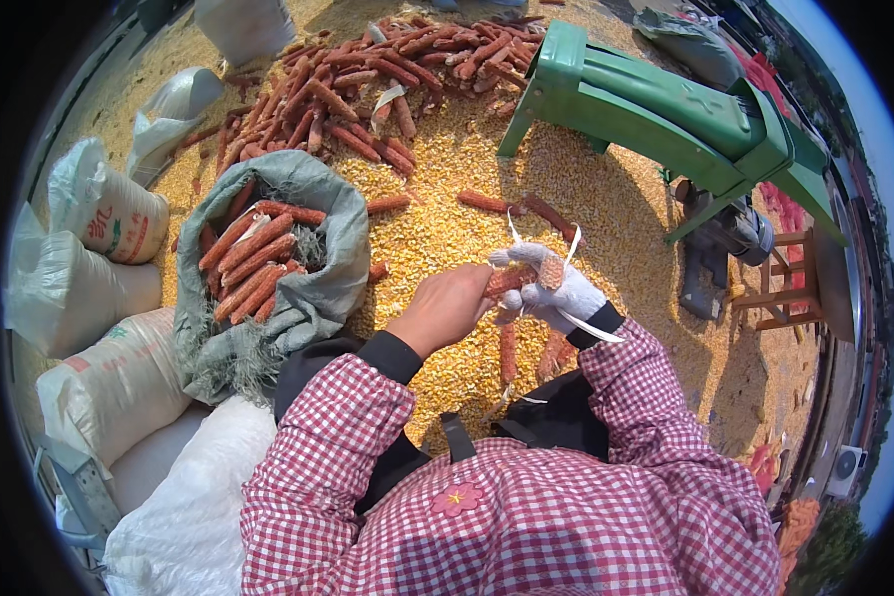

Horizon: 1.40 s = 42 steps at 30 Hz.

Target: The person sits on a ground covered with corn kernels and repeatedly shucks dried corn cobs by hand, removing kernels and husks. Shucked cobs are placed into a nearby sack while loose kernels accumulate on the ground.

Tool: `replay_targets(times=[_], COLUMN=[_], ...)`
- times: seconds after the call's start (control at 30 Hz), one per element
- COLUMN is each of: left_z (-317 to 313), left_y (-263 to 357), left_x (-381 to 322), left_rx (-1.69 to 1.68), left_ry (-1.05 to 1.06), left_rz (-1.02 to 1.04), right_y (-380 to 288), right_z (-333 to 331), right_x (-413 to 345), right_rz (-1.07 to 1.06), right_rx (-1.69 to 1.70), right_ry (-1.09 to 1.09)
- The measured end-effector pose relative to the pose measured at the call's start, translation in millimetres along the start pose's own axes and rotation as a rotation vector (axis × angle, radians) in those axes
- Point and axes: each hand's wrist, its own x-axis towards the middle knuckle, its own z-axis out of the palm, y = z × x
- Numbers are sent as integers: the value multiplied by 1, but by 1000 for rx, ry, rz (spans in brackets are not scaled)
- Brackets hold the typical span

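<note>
My bare left hand (447, 307) grips one end of a red corn cob (512, 281) over the loose kernels. My right hand (566, 290), in a pale knitted glove, holds the same cob's other side. A second cob (551, 273) shows its broken end between the gloved fingers. White strips (597, 328), perhaps husk or string, stick out around the right hand. Beyond it two bare cobs (488, 202) lie on the yellow corn kernels (432, 261). To the left of my hands, a grey-green woven sack (343, 223) stands with its mouth wide, holding several red cobs (257, 261).
A large heap of shelled cobs (387, 59) lies ahead. A green metal machine on legs (641, 97), possibly a corn sheller, stands front right, with a motor (749, 235) and wooden stool (786, 298) beside it. Several filled sacks (112, 387) line the left side.
</note>
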Motion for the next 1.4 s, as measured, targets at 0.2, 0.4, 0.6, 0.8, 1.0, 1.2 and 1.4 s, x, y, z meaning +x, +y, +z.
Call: replay_targets(times=[0.2, 0.4, 0.6, 0.8, 1.0, 1.2, 1.4], left_z=[7, 13, 2, -15, -19, -6, -20], left_y=[-17, 0, -15, -19, -13, -12, -11], left_x=[8, 18, 20, 23, 20, 15, 10], left_rx=[-106, -1010, -952, -1290, -1291, -1124, -1171], left_ry=[36, 63, -24, 59, 75, 79, 64], left_rz=[-399, -568, -711, -791, -694, -554, -511], right_y=[16, 22, 20, 15, 18, 31, 26], right_z=[-27, -16, -12, -30, -6, 25, 27], right_x=[16, 28, 31, 36, 38, 34, 36], right_rz=[-66, -84, -58, 27, -35, -228, -299], right_rx=[263, 388, 242, -331, -311, -1285, -1094], right_ry=[184, 128, 194, 509, 503, 362, 212])
